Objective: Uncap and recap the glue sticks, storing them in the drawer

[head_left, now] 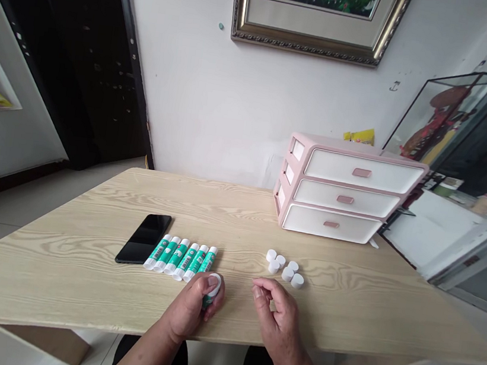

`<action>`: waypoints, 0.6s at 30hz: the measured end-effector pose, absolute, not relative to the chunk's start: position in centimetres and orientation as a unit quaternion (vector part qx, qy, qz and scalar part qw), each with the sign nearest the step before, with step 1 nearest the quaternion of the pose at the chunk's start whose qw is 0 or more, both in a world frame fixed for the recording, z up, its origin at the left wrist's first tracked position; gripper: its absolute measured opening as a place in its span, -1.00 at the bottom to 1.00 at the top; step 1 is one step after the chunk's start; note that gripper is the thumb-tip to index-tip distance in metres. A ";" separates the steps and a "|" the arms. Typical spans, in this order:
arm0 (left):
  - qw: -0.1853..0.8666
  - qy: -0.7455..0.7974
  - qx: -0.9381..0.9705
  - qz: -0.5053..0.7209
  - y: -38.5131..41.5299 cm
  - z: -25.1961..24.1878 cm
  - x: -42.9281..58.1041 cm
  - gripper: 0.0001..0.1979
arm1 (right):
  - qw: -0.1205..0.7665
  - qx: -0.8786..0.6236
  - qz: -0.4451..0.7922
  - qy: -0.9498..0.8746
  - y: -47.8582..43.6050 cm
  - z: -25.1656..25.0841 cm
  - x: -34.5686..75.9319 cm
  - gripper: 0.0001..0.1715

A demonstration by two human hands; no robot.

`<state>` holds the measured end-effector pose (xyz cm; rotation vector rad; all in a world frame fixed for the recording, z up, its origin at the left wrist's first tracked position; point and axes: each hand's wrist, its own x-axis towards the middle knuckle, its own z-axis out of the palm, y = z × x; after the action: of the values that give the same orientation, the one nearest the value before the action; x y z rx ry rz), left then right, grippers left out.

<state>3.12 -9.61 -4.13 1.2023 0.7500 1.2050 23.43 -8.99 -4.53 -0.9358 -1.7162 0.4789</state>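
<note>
My left hand point(193, 307) is closed around a glue stick point(214, 284), its round white end facing up beside my thumb and a bit of green label showing below. My right hand point(275, 312) hovers over the table's front part, fingers loosely curled, thumb and index tips close but slightly apart, with nothing visible between them. Beyond my left hand lies a row of several green-and-white glue sticks point(182, 258), side by side. Several small white caps point(287, 274) stand in a loose cluster just beyond my right hand.
A black phone point(144, 239) lies left of the row on the wooden table point(78, 280). A pink-and-white drawer unit point(345, 190) stands at the back right, a yellow packet point(361, 136) on top. Behind it is a glass case point(445, 113). A framed picture point(316, 41) hangs on the wall.
</note>
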 end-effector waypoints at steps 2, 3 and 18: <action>0.600 0.321 0.517 0.519 -9.6 -4.1 3.1 -0.53 | 0.535 -0.395 0.203 -0.719 -9.0 -4.5 23.4 -0.82; 0.601 0.320 0.516 0.520 -9.6 -4.1 3.1 -0.53 | 0.535 -0.397 0.203 -0.718 -9.0 -4.6 23.4 -0.82; 0.616 0.320 0.447 0.564 -9.2 -4.6 3.5 -0.50 | 0.533 -0.414 0.225 -0.703 -9.0 -4.9 23.5 -0.77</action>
<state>3.50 -9.18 -4.64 1.0302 0.7367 1.2997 23.47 -8.99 -4.93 -0.9882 -1.6752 0.5355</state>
